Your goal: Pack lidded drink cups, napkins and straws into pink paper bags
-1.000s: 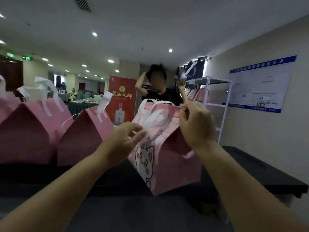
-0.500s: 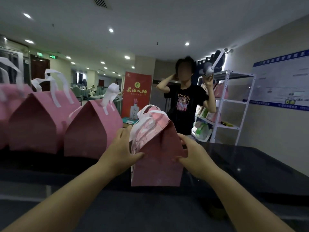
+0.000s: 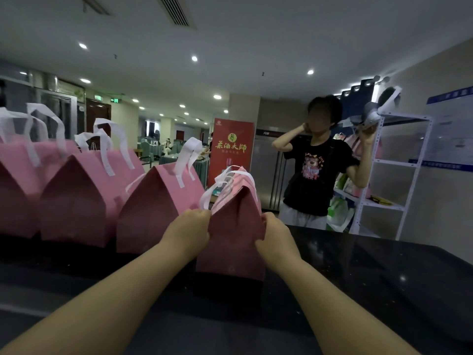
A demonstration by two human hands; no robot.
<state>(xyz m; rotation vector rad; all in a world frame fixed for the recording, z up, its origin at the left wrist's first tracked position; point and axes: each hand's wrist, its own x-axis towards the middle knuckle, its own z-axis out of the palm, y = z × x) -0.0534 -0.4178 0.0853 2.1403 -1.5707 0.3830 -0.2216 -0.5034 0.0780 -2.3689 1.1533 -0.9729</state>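
Observation:
A pink paper bag [image 3: 234,234] with white handles stands upright on the dark counter [image 3: 371,272], its narrow folded side facing me. My left hand [image 3: 190,226] grips the bag's left edge and my right hand [image 3: 275,235] grips its right edge, fingers curled round the paper. Its top is folded together, so whatever is inside is hidden. No cups, napkins or straws are visible.
Three more closed pink bags [image 3: 158,208] [image 3: 82,198] [image 3: 18,185] stand in a row to the left on the counter. A person in a black T-shirt [image 3: 317,175] stands behind the counter beside a white metal shelf [image 3: 394,175]. A red banner [image 3: 231,149] stands further back.
The bag came down from being tilted in the air to standing on the counter, turned side-on. My hands slid from its top and handles down to its two side edges.

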